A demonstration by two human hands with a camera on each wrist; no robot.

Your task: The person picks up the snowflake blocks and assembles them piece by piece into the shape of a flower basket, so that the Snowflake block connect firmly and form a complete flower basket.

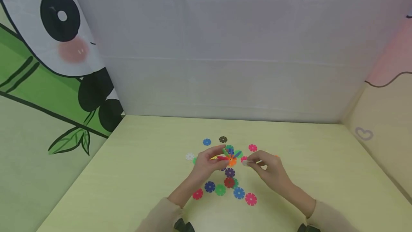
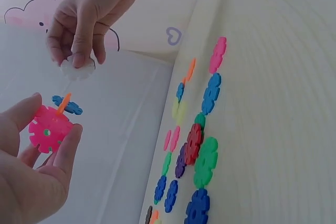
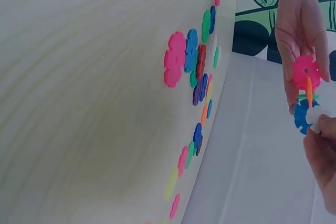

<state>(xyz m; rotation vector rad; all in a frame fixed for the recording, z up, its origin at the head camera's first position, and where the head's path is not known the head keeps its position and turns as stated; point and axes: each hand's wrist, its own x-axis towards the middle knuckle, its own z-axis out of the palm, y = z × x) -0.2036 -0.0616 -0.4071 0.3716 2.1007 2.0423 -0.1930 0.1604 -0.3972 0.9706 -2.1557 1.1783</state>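
In the head view my left hand [image 1: 206,162] holds up a small cluster of interlocking plastic snowflake discs. Thumb and fingers pinch its pink disc [image 2: 50,129] by the edges in the left wrist view. An orange disc [image 1: 232,160] stands edge-on against the pink one, with a blue disc [image 2: 67,105] beyond it. Green also shows in the cluster. To the right, my right hand [image 1: 270,169] pinches a white disc [image 2: 79,70] between thumb and fingers. The white disc is close to the cluster; whether they touch cannot be told.
Loose discs lie flat on the pale yellow table [image 1: 145,160], among them a pink disc [image 1: 251,199], a red disc [image 1: 229,182] and a brown disc [image 1: 223,139]. Some are partly behind the hands. A white backdrop [image 1: 209,56] rises at the table's far edge.
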